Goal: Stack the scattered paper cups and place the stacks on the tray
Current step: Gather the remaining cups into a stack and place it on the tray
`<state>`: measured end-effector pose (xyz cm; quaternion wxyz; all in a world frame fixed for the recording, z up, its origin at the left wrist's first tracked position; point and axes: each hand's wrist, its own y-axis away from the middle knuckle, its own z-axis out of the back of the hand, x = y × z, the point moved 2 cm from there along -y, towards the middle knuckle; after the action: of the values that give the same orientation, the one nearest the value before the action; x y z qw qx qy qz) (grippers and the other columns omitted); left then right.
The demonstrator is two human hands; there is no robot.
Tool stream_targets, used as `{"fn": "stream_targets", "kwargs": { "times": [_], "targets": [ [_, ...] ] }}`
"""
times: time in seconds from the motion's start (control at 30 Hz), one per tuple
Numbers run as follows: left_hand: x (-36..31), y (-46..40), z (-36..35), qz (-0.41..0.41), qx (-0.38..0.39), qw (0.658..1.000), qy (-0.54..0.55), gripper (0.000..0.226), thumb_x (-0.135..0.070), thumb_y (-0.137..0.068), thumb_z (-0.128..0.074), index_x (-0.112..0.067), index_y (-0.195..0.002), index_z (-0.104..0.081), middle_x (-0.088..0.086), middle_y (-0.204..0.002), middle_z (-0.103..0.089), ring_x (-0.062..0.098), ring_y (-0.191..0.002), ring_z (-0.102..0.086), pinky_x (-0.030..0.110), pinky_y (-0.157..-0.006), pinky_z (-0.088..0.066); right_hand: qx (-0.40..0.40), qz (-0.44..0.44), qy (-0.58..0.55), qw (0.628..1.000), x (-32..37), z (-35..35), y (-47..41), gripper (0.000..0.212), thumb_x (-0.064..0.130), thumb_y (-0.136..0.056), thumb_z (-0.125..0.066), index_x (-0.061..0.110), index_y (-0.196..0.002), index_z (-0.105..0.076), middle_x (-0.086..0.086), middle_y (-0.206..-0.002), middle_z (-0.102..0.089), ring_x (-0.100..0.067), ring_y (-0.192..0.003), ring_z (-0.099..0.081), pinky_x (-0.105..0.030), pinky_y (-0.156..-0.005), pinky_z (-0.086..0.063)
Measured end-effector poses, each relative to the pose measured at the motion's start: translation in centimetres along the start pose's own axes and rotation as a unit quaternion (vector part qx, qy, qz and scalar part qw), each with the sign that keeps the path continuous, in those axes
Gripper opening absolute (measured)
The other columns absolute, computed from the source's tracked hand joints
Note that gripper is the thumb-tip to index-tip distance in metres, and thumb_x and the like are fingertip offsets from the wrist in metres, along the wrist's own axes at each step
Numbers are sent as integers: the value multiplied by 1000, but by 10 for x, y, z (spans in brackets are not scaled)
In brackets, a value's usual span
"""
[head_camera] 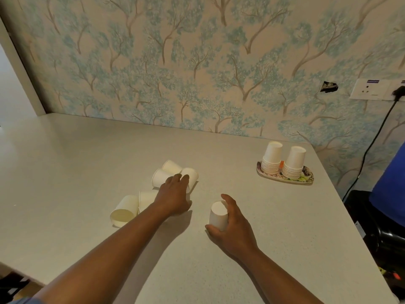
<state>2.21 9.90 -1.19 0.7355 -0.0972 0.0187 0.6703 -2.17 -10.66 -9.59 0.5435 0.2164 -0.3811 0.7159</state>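
Note:
Several white paper cups lie on their sides mid-table. My left hand (174,194) reaches over them, fingers on the rightmost lying cup (191,175); whether it grips that cup is unclear. Two more lie behind it (168,167) and two at the near left (123,210). My right hand (232,224) is wrapped around an upside-down cup (217,215) standing on the table. At the far right, a patterned tray (306,181) carries two upside-down stacks of cups, the left stack (271,159) and the right stack (294,163).
The grey table (87,154) meets a tree-patterned wall at the back. Its right edge runs diagonally past the tray. A wall socket (372,88) with a black cable hangs at the right, above dark objects and a blue shape beside the table.

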Motion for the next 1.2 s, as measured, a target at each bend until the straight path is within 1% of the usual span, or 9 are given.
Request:
{"fn": "stream_targets", "kwargs": {
  "times": [0.1, 0.17, 0.33, 0.43, 0.57, 0.73, 0.8, 1.0, 1.2],
  "targets": [
    [6, -21, -8, 24, 2, 1000, -11, 90, -52, -90, -63, -16, -158, -17, 12, -163, -26, 36, -151, -15, 50, -118, -23, -3, 7, 1, 1000, 1, 0, 0, 98, 66, -71, -75, 57, -144, -10, 14, -153, -42, -8, -118, -49, -29, -96, -55],
    [8, -31, -15, 30, -11, 999, -44, 90, -58, -91, -56, -15, -159, -14, 12, -160, -31, 37, -151, -11, 50, -119, -18, -1, 6, 3, 1000, 1, 0, 1, 98, 67, -71, -75, 55, -145, -11, 13, -153, -42, -11, -121, -52, -31, -97, -56],
    [3, -44, -27, 11, -60, 996, -71, 79, -56, -91, -56, -15, -152, -28, 5, -136, -58, 33, -133, -37, 45, -109, -29, -9, 4, -1, 1000, -3, 1, -1, 96, 65, -72, -75, 53, -146, -15, 13, -152, -43, -13, -124, -52, -31, -99, -54],
    [-2, -47, -32, -11, -89, 995, -38, 67, -48, -87, -66, -16, -141, -43, 4, -128, -58, 29, -120, -48, 42, -101, -38, -13, -1, -5, 1000, -4, 0, -1, 95, 65, -71, -74, 53, -146, -16, 13, -151, -44, -13, -124, -53, -31, -99, -55],
    [-8, -47, -34, -23, -74, 997, 26, 47, -33, -85, -73, -13, -124, -56, 7, -125, -53, 30, -108, -55, 40, -92, -48, -13, -11, -5, 1000, -6, -1, -2, 96, 64, -72, -75, 53, -146, -15, 14, -152, -43, -13, -123, -53, -31, -99, -54],
    [-13, -40, -38, 14, -114, 985, 130, 64, -14, -83, -77, -16, -139, -48, 9, -137, -48, 31, -117, -54, 53, -102, -49, -15, -22, 3, 1000, -4, -5, -3, 97, 64, -72, -77, 57, -143, -12, 17, -150, -43, -9, -119, -50, -31, -101, -52],
    [-17, -41, -34, 25, -130, 976, 174, 68, -14, -78, -82, -15, -136, -47, 7, -136, -48, 29, -116, -53, 53, -100, -50, -24, -27, -2, 999, -3, -4, -4, 97, 64, -71, -78, 56, -141, -13, 16, -146, -46, -9, -115, -52, -31, -99, -53],
    [-18, -47, 2, 39, -55, 957, 282, 52, -23, -65, -87, -23, -108, -58, -5, -103, -62, 18, -90, -61, 32, -72, -54, -31, -44, -29, 998, -7, 1, -8, 91, 57, -70, -84, 48, -135, -21, 13, -130, -49, -15, -109, -58, -25, -87, -58],
    [-19, -41, 40, -21, 9, 957, 289, 49, -22, -65, -87, -33, -108, -66, -9, -110, -64, 15, -95, -65, 29, -71, -58, -37, -54, -35, 997, -7, 2, -9, 80, 58, -74, -83, 51, -130, -27, 20, -124, -49, -10, -106, -58, -14, -78, -50]
  ]
}}
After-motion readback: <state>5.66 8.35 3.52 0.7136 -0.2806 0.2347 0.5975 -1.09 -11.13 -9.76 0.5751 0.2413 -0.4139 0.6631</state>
